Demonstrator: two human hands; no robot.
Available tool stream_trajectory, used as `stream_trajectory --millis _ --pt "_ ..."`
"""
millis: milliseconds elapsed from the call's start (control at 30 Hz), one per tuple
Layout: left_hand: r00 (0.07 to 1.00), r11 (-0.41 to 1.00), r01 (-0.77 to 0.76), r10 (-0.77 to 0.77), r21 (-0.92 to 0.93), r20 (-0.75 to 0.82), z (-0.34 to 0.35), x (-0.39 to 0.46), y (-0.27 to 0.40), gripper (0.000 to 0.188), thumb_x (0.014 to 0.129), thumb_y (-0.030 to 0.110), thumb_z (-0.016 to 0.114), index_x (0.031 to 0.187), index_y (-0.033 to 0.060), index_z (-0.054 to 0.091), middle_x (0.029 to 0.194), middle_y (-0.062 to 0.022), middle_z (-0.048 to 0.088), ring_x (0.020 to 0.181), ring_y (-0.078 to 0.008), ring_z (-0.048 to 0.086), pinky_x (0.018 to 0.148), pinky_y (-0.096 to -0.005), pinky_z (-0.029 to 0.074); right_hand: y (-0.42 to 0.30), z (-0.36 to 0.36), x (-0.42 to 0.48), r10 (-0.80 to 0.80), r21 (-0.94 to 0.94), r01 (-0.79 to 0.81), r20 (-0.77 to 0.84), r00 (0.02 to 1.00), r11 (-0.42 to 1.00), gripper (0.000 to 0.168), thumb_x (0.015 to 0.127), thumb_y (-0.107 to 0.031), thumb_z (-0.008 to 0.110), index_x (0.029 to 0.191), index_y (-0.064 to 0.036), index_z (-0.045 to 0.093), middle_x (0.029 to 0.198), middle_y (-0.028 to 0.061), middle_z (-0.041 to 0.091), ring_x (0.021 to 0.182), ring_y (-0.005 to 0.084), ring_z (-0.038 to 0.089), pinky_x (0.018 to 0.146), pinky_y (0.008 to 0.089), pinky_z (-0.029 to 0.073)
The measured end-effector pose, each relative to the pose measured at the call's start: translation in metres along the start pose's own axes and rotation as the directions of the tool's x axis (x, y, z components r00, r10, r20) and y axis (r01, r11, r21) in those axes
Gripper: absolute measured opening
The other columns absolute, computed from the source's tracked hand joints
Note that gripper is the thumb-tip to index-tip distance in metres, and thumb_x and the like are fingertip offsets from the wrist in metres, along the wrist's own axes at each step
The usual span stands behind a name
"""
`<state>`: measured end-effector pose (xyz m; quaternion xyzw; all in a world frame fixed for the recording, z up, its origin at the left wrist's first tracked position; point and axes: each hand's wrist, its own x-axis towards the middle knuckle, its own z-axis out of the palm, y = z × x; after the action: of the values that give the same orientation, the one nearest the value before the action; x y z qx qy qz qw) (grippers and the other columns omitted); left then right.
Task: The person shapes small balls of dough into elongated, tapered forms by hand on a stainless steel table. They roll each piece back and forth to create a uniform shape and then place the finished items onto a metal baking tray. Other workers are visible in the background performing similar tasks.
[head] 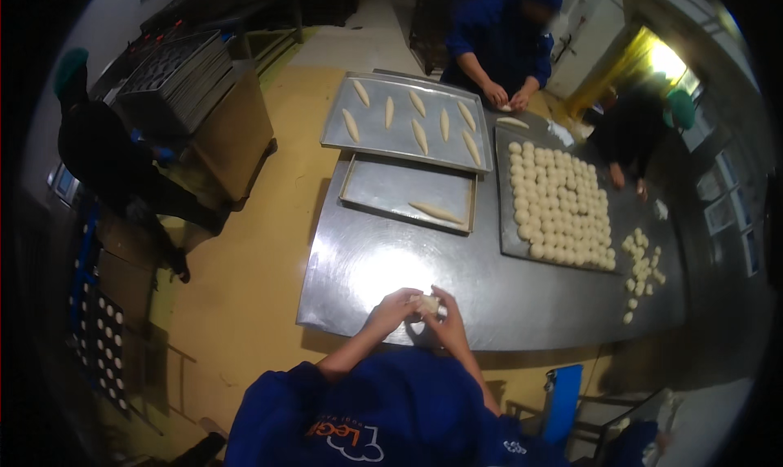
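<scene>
Near the front edge of a stainless steel table (342, 296), a small piece of dough (426, 305) lies between my two hands. My left hand (394, 311) has its fingers on the dough's left side. My right hand (448, 314) holds its right side with curved fingers. Ahead is a metal baking tray (379, 185) bearing one long dough piece (437, 212). Behind it, partly overlapping, a larger tray (404, 147) carries several tapered dough pieces. To the right, many round dough balls (553, 204) sit in close rows on a dark tray (506, 222).
Loose small dough pieces (639, 271) lie at the table's right. A co-worker in blue (495, 39) handles dough across the table; another person (636, 124) leans over its far right corner. At left, a person in dark clothes (104, 143) stands beside stacked trays (177, 81).
</scene>
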<state>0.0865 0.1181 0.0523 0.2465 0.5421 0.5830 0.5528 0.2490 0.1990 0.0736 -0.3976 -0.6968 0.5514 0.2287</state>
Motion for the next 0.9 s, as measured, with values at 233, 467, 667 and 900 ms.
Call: stream_trajectory --millis 233,467,667,900 --pt "0.999 0.999 -0.015 0.016 -0.039 0.045 0.014 0.008 -0.006 0.036 0.101 0.02 0.067 0.131 -0.0001 0.062 0.114 -0.0105 0.071 0.1 -0.0145 0.068 0.086 -0.0276 0.057 0.023 -0.027 0.01 0.104 0.021 -0.104 0.017 0.994 0.994 0.038 0.091 -0.005 0.075 0.127 0.0 0.064 0.115 0.0108 0.072 0.106 0.0181 0.068 0.093 0.0314 0.055" --pt "0.983 0.941 -0.073 0.124 0.331 -0.134 0.025 0.035 0.005 0.03 0.091 0.016 0.076 0.116 0.0014 0.069 0.101 -0.0094 0.075 0.091 -0.0154 0.071 0.08 -0.0305 0.058 0.021 -0.041 0.053 0.041 0.009 -0.042 0.078 0.996 0.999 0.028 0.09 -0.007 0.075 0.116 0.003 0.069 0.105 0.0096 0.075 0.096 0.0141 0.069 0.086 0.0274 0.054" --pt "0.857 0.672 -0.252 0.489 0.696 -0.163 0.014 0.065 -0.019 0.027 0.087 0.012 0.074 0.113 0.0054 0.07 0.103 -0.0114 0.072 0.093 -0.0284 0.07 0.086 -0.0385 0.055 0.052 -0.03 0.085 -0.214 -0.349 0.195 -0.015 0.977 0.917 0.023 0.086 -0.006 0.076 0.108 -0.002 0.071 0.102 0.0091 0.073 0.089 0.0171 0.07 0.08 0.0299 0.056" --pt "0.872 0.328 -0.284 0.48 0.901 0.1 -0.002 0.059 -0.013 0.02 0.088 0.019 0.072 0.106 0.0112 0.071 0.096 -0.0078 0.067 0.095 -0.0275 0.065 0.088 -0.0389 0.05 0.049 -0.034 0.081 -0.231 -0.396 0.247 0.088 0.969 0.884 0.021 0.086 0.001 0.07 0.106 -0.005 0.068 0.101 0.0097 0.068 0.092 0.0269 0.067 0.079 0.034 0.054"
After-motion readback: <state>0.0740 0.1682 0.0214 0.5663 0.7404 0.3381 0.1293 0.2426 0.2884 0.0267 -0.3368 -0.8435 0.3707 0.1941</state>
